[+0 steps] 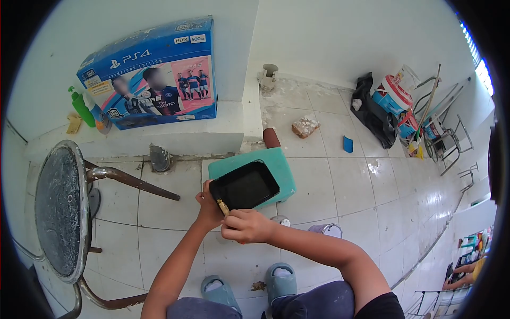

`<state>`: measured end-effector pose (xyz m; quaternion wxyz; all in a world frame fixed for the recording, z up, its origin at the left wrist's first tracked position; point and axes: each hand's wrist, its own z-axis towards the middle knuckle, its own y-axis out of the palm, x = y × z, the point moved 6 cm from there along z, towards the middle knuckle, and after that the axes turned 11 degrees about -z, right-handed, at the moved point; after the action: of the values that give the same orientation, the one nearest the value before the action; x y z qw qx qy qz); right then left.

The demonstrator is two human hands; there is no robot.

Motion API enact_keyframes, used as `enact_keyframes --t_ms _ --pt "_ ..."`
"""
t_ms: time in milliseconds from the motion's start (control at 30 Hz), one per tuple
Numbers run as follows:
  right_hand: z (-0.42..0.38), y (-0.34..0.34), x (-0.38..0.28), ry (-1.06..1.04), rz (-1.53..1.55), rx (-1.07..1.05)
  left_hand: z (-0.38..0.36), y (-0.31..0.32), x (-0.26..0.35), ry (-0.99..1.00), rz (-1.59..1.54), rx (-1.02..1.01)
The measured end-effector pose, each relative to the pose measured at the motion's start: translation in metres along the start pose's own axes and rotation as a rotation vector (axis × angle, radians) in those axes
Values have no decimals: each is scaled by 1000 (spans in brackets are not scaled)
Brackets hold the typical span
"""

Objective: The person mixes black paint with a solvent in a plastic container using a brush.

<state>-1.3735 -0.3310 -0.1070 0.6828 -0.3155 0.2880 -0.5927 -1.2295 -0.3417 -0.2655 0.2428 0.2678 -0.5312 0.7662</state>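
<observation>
A black rectangular tray (245,186) lies on a teal plastic stool (287,175) in front of me. My left hand (209,206) grips the tray's near left corner. My right hand (246,226) is closed at the tray's near edge, on a small yellowish-brown piece (223,207) that looks like a brush or a stick. The piece touches the tray's corner, close to my left hand; its lower end is hidden in my right fingers.
A round metal stool (64,212) stands left. On a ledge are a blue PS4 box (154,74) and a green bottle (82,109). Cans (325,230) sit near my right forearm. Buckets (393,95) and a black bag (372,114) stand back right; another person's hands (464,276) show far right.
</observation>
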Motion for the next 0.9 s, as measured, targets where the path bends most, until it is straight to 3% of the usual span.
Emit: enact_keyframes --t_ms 333,467,567,600,667,900 --pt "-39 -27 56 339 -243 80 4 -17 17 -73 -283 63" --pt "-42 -37 65 589 -34 205 2 -18 20 -150 -360 -17" --pt "-45 -21 81 1045 657 436 1 -13 16 -149 -321 -6" --pt "-39 -22 84 1053 658 439 0 -11 12 -156 -286 -6" --pt "-33 -6 97 1207 957 386 -1 -7 8 -160 -293 -20" --pt "-7 6 115 1190 1119 153 2 -10 13 -245 -223 -121"
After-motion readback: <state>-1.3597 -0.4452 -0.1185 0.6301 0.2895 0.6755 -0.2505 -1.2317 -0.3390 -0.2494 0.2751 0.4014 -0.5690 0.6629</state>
